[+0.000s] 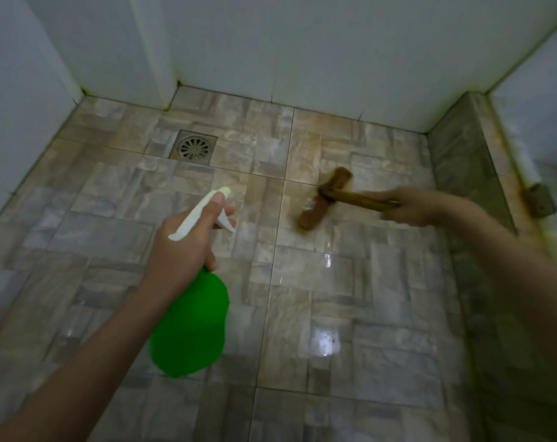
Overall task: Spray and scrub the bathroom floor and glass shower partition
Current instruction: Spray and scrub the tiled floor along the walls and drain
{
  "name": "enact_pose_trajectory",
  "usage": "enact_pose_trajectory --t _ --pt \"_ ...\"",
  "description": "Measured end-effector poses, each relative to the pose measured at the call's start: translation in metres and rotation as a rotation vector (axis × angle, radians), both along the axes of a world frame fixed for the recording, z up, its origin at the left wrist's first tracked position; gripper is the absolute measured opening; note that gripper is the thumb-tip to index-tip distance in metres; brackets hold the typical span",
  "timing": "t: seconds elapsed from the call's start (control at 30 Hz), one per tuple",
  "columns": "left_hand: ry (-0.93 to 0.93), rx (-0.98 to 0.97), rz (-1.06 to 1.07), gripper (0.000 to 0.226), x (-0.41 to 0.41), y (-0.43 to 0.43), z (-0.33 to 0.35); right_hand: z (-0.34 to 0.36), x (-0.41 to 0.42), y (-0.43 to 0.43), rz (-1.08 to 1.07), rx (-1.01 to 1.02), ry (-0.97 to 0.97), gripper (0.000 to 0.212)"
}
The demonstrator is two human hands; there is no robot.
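Left hand (181,250): your fingers curl round the green spray bottle (191,323), centre frame. Right hand (411,208): closed on the scrub brush (323,199) handle, its blurred head down on the wet floor (318,282), right of centre. Floor scrubbing appears in hand; next, spray toward the drain (194,148), upper left.

Square metal floor drain (193,149) with white walls (334,52) rising just behind it.
Well to the right of the drain, a brownish fitting (540,200) sits on a raised tiled ledge (471,173).
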State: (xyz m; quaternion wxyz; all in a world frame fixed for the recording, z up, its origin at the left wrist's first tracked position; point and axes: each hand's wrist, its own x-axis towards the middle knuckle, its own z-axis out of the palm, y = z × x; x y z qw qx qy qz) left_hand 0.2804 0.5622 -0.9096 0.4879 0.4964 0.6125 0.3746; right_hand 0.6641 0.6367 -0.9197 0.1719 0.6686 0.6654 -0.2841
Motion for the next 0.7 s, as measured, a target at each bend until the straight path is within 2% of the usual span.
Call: enact_pose_trajectory --t 0.1,0.17,0.3,0.43,0.57,0.7 --pt "0.012 0.035 0.024 0.025 -0.005 -0.002 -0.002 -0.012 -0.054 0.026 0.017 0.058 0.093 0.058" --pt "0.007 0.056 0.056 0.023 -0.012 -0.003 -0.003 -0.006 -0.046 0.025 0.021 0.027 0.099 0.057" --pt "-0.026 0.052 0.092 0.023 -0.022 -0.006 0.000 0.023 -0.019 -0.007 0.057 -0.102 -0.085 0.055" --pt "-0.001 0.061 0.111 0.024 -0.025 -0.004 0.003 0.017 -0.094 0.013 0.089 0.072 -0.066 0.045" --pt "-0.009 0.074 0.159 0.031 -0.028 -0.006 0.009 0.003 -0.157 0.060 0.061 0.166 0.025 0.049" --pt "-0.009 0.085 0.192 0.027 -0.042 -0.010 0.013 0.038 -0.139 0.039 0.193 0.003 -0.152 0.046"
